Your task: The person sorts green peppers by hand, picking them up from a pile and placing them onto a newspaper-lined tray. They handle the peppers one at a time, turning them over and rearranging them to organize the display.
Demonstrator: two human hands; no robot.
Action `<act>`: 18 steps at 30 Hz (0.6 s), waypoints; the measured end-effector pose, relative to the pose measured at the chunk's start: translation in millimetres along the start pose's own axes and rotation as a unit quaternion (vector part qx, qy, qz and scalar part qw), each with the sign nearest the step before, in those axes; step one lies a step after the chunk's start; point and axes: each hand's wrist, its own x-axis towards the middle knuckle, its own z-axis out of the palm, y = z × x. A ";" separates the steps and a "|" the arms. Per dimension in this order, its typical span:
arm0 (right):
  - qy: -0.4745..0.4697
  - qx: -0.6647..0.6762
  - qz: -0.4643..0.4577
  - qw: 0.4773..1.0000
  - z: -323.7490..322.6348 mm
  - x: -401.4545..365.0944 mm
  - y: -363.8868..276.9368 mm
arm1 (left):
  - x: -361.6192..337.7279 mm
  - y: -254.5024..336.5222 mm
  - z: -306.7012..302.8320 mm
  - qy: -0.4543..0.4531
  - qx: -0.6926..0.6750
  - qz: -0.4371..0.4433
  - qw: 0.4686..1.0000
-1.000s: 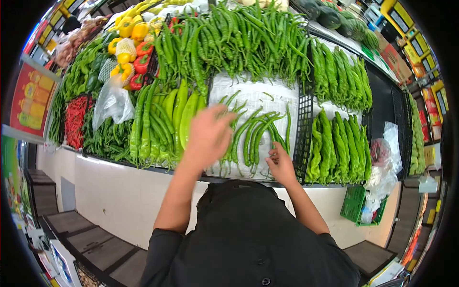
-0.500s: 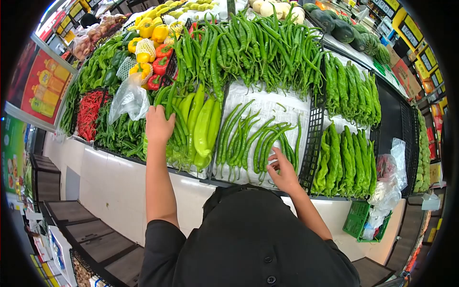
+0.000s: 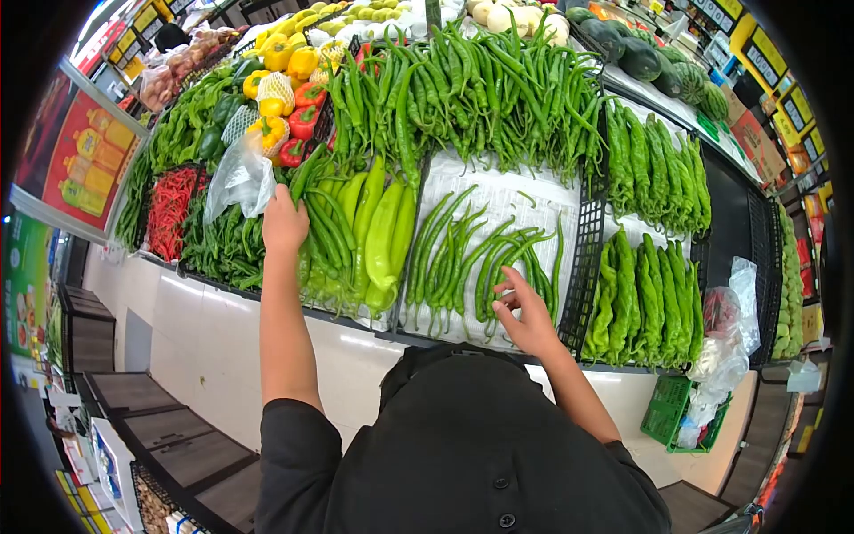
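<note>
My left hand [image 3: 286, 221] is at the left edge of a pile of dark green chili peppers [image 3: 331, 236], beside a clear plastic bag [image 3: 242, 182]. Its thumb stands apart from the fingers and no item shows in it; the fingertips are partly hidden. Large light green peppers [image 3: 384, 236] lie just right of that pile. Over the near edge of a paper-lined tray [image 3: 476, 182], my right hand [image 3: 527, 313] hovers with thumb and fingers apart, holding nothing. Long thin green chilies [image 3: 494, 267] are laid out in a loose row next to its fingertips.
Long green chilies [image 3: 471, 89] are heaped behind the tray. A black crate divider [image 3: 585, 267] separates it from wrinkled green peppers [image 3: 654, 294] at the right. Red chilies [image 3: 169, 214] and bell peppers [image 3: 302, 122] are at the left. A green basket [image 3: 667, 411] stands low at the right.
My left hand has shifted slightly up and left, off the dark green peppers beside its thumb. My right hand stays near the same place, with its fingers a little more spread.
</note>
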 end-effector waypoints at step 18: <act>-0.043 0.081 -0.095 0.991 19.7 40.0 -63.1 | -59.4 124.8 -103.2 -0.074 -0.730 -0.028 0.679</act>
